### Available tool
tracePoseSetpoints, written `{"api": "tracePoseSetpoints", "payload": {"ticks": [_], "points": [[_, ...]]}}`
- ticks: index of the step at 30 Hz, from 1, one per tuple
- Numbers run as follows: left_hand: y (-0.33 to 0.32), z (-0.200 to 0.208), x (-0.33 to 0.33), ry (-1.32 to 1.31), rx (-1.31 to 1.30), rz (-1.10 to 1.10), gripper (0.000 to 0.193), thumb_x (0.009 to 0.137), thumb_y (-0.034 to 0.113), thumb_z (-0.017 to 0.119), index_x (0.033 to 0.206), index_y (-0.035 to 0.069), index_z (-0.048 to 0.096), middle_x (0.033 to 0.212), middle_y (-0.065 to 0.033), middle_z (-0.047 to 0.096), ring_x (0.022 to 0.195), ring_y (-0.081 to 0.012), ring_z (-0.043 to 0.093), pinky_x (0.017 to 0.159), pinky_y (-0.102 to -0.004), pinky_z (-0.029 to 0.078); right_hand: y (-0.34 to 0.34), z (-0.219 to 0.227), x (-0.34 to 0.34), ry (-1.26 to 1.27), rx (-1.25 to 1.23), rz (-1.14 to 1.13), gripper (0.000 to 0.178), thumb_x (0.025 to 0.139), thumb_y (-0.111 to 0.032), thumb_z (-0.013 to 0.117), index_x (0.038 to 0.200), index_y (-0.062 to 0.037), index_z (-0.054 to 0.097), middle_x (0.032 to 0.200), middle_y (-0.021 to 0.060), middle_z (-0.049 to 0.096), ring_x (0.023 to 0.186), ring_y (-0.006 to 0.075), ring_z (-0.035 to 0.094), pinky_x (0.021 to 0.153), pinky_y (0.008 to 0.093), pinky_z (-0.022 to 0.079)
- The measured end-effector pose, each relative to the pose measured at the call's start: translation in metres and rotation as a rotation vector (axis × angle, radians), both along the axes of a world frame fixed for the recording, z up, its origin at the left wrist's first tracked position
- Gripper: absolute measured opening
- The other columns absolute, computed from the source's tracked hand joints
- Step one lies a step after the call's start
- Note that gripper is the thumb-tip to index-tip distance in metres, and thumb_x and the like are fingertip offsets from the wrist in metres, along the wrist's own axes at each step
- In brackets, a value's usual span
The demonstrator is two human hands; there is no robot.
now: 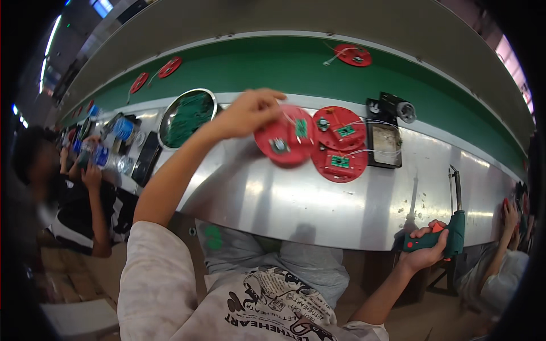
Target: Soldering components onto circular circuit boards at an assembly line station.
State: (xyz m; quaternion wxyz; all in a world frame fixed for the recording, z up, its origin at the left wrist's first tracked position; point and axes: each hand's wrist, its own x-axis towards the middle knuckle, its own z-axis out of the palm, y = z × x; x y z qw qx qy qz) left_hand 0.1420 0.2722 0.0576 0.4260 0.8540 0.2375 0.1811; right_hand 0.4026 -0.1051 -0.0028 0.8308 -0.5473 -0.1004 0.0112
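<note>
My left hand is closed at the upper left edge of a red round plate, which is slightly blurred. That plate carries a small green circuit board and a round metallic part. Right beside it, two more red round plates, an upper one and a lower one, lie overlapping on the metal bench, each with a green board and white wires. My right hand grips the handle of a dark green soldering gun with a red trigger. Its thin metal tip points upward, away from the plates.
Behind the plates stand a black tray and a black lamp-like device. A metal bowl of green boards sits at the left. More red plates rest on the green back strip. People work at both sides of the metal bench.
</note>
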Motion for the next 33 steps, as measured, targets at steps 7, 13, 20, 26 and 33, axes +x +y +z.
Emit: {"api": "tracePoseSetpoints", "payload": {"ticks": [7, 13, 20, 26, 33], "points": [[-0.045, -0.025, -0.05, 0.007, 0.105, -0.132, 0.015, 0.089, 0.01, 0.068, 0.087, -0.005, 0.067, 0.113, -0.0177, 0.069, 0.077, -0.0215, 0.066, 0.072, -0.0321, 0.053, -0.004, 0.001, -0.005, 0.005, -0.039, 0.072, 0.033, 0.102, -0.033, 0.046, 0.096, -0.0029, 0.058, 0.082, 0.0049, 0.057, 0.056, 0.0119, 0.05, 0.051, 0.0273, 0.042], [-0.049, -0.012, -0.071, 0.181, -0.012, -0.209, 0.024, 0.09, 0.021, 0.069, 0.091, -0.003, 0.068, 0.108, -0.0173, 0.068, 0.087, -0.0257, 0.065, 0.081, -0.0357, 0.051, -0.007, 0.001, -0.001, -0.009, -0.067, 0.091, 0.033, 0.102, -0.033, 0.046, 0.095, -0.0037, 0.059, 0.084, 0.0044, 0.057, 0.06, 0.0112, 0.051, 0.051, 0.0264, 0.042], [-0.03, -0.003, -0.093, -0.043, 0.285, 0.087, 0.027, 0.091, 0.024, 0.068, 0.107, 0.003, 0.069, 0.093, -0.0123, 0.07, 0.077, -0.0224, 0.064, 0.076, -0.0358, 0.052, 0.0, 0.01, -0.01, -0.008, -0.065, 0.027, 0.034, 0.101, -0.033, 0.048, 0.093, -0.001, 0.059, 0.072, 0.0055, 0.055, 0.052, 0.0136, 0.048, 0.049, 0.0273, 0.041], [0.041, -0.011, -0.135, 0.373, 0.722, 0.409, 0.017, 0.084, 0.016, 0.066, 0.095, 0.005, 0.073, 0.096, -0.0141, 0.07, 0.089, -0.0321, 0.066, 0.08, -0.0421, 0.053, -0.003, 0.009, -0.009, 0.013, -0.075, 0.065, 0.032, 0.101, -0.032, 0.049, 0.092, -0.003, 0.058, 0.076, 0.0047, 0.055, 0.055, 0.0129, 0.049, 0.05, 0.0271, 0.042], [0.051, -0.02, -0.131, 0.374, 0.712, 0.413, 0.016, 0.078, 0.011, 0.064, 0.09, 0.005, 0.074, 0.091, -0.0176, 0.071, 0.087, -0.0354, 0.068, 0.079, -0.0429, 0.055, -0.004, 0.009, -0.009, -0.001, -0.084, 0.085, 0.031, 0.1, -0.033, 0.05, 0.091, -0.0046, 0.058, 0.08, 0.0044, 0.055, 0.058, 0.0124, 0.05, 0.051, 0.0275, 0.043]]}}
